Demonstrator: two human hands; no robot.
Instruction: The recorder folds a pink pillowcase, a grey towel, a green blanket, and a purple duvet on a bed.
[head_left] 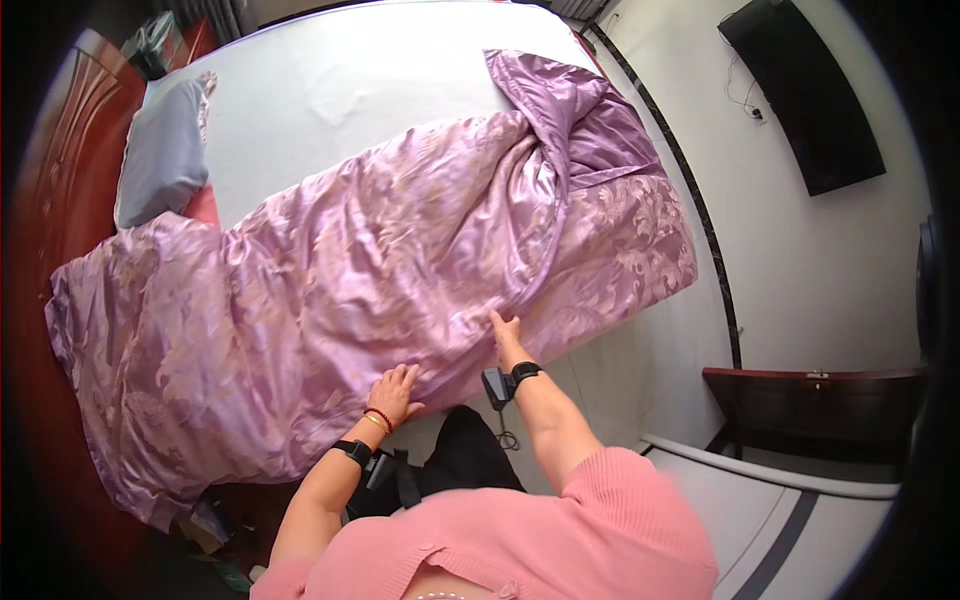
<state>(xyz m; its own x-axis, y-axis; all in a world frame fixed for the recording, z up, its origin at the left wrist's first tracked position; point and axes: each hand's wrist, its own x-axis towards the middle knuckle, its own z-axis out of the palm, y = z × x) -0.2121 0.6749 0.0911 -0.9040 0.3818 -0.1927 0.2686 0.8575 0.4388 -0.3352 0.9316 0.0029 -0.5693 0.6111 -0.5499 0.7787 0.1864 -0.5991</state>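
A shiny purple patterned quilt (pixel 300 290) lies crumpled across the near part of the bed, and its far right corner is folded over, showing a plainer purple underside. My left hand (pixel 396 394) rests on the quilt's near side with its fingers stretched out and apart. Farther right, my right hand (pixel 507 330) is closed on the quilt at the lower end of a long fold; part of its fingers is hidden. Both wrists carry black strapped devices. Beyond the quilt, a white sheet (pixel 350 85) covers the mattress.
A grey-blue pillow (pixel 163 155) stands near the dark red wooden headboard (pixel 85 150). On the right wall hangs a black television (pixel 810 95). A dark wooden cabinet (pixel 800 405) is at lower right. Under the quilt's near left corner are some boxes (pixel 210 525).
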